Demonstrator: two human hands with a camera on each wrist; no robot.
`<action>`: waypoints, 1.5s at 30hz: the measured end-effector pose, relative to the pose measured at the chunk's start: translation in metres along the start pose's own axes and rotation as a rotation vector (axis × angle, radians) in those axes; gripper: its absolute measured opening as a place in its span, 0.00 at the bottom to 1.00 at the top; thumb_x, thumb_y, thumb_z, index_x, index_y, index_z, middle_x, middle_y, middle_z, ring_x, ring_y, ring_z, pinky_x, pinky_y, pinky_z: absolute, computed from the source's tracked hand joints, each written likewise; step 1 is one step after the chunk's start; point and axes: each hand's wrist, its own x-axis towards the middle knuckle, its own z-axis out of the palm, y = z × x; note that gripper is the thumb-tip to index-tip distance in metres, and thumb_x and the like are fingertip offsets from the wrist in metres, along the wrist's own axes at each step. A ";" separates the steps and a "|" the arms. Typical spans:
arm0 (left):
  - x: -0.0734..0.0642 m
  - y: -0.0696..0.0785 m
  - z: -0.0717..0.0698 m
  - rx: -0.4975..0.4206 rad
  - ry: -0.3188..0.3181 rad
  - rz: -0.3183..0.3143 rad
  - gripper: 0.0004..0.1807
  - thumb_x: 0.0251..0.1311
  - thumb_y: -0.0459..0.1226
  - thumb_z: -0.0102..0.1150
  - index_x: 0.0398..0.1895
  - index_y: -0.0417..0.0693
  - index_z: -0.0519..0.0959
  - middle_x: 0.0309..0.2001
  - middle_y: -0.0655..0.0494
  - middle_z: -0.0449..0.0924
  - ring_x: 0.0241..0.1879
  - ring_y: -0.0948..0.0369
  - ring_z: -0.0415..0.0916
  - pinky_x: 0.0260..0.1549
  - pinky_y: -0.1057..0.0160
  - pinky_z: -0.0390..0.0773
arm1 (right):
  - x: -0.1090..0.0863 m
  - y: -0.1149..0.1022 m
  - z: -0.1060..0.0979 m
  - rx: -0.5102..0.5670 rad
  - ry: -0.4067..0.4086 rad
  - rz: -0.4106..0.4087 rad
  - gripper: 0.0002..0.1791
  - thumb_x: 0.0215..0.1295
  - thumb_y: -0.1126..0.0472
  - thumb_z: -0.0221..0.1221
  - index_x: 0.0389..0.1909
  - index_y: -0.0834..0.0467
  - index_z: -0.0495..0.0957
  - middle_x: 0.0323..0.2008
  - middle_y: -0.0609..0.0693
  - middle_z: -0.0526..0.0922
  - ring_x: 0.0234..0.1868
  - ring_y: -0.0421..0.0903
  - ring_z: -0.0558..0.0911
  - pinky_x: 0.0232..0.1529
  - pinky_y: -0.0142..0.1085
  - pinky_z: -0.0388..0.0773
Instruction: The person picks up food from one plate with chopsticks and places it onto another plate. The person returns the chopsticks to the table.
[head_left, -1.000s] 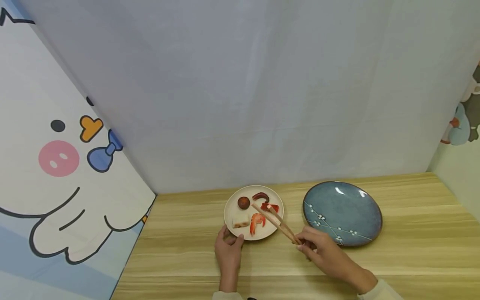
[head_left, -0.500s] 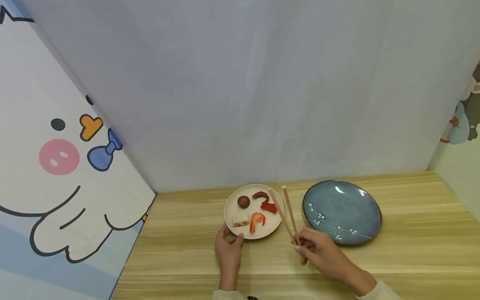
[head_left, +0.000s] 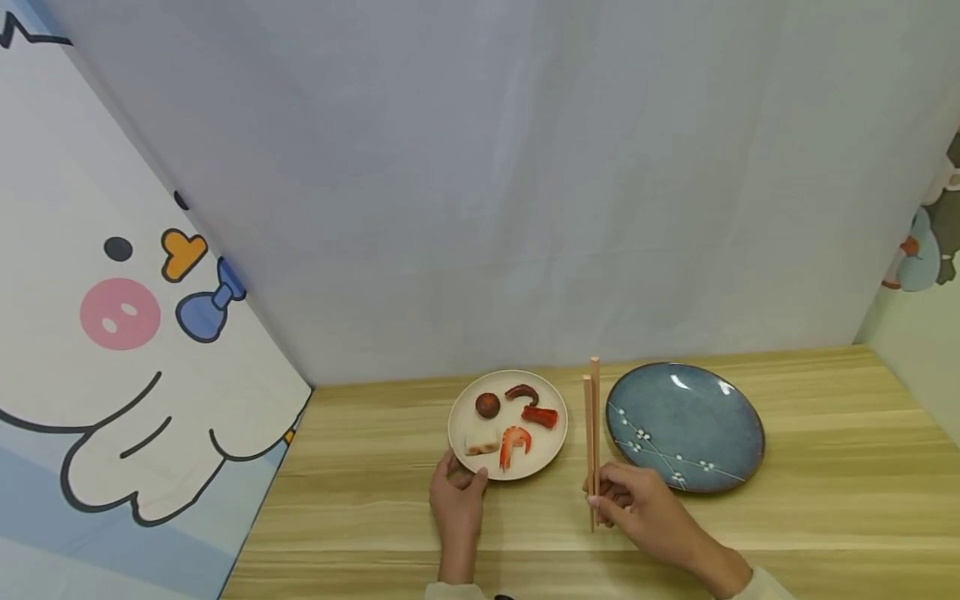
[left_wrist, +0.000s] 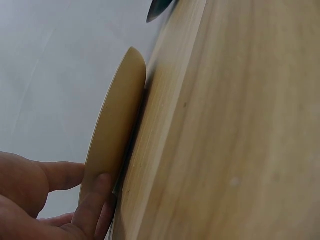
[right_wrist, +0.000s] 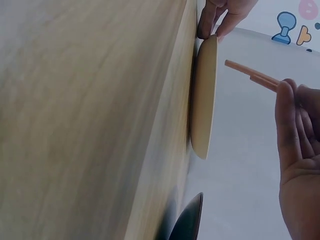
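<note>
My left hand [head_left: 456,502] holds the near-left rim of a round cream plate [head_left: 542,464], thumb and fingers against its edge; the left wrist view shows the fingertips on the plate's outer side. On the plate lie a shrimp [head_left: 514,447], a dark curled tentacle [head_left: 521,392], a red piece [head_left: 539,415], a round brown ball [head_left: 487,405] and a whitish block [head_left: 481,443] with a browned edge. To the right of this plate, my right hand [head_left: 637,507] grips a pair of wooden chopsticks [head_left: 590,433]. Their tips point away from me, close together, with nothing between them.
A blue oval plate [head_left: 686,421] with a white blossom pattern stands on the wooden table [head_left: 360,500], right of the chopsticks. Behind the table hangs a pale curtain [head_left: 525,183]. A cartoon-printed panel [head_left: 75,208] stands at the left.
The chopsticks have swung right, off the cream plate, and their tips have come closer together. The food pieces and both plates stay where they were. My left hand has kept its place.
</note>
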 end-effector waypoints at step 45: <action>0.000 -0.001 0.000 0.008 0.000 0.011 0.34 0.58 0.21 0.71 0.69 0.22 0.70 0.55 0.31 0.79 0.36 0.53 0.82 0.26 0.75 0.78 | -0.003 0.001 0.003 0.034 0.013 0.031 0.15 0.65 0.82 0.58 0.33 0.61 0.85 0.30 0.51 0.85 0.32 0.39 0.87 0.27 0.30 0.89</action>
